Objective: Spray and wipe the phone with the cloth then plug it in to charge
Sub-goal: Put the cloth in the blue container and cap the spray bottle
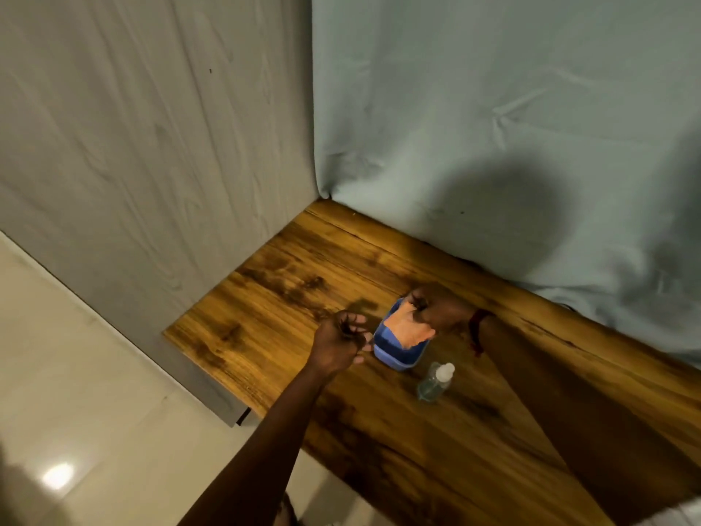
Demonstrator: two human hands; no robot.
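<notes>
Cloth [411, 330] pinched in my right hand [436, 315] pressed the phone [394, 354] for wiping, near the table's [265, 320] far edge; left hand [341, 343] hovered slack, empty.

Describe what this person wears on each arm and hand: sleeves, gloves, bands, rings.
No sleeves or gloves show; both arms are bare as far as the picture reaches. The right hand has a thin red band round its wrist, seemingly thread. The left hand and its wrist wear nothing that shows. Rings, if any, are too small to tell.
</notes>
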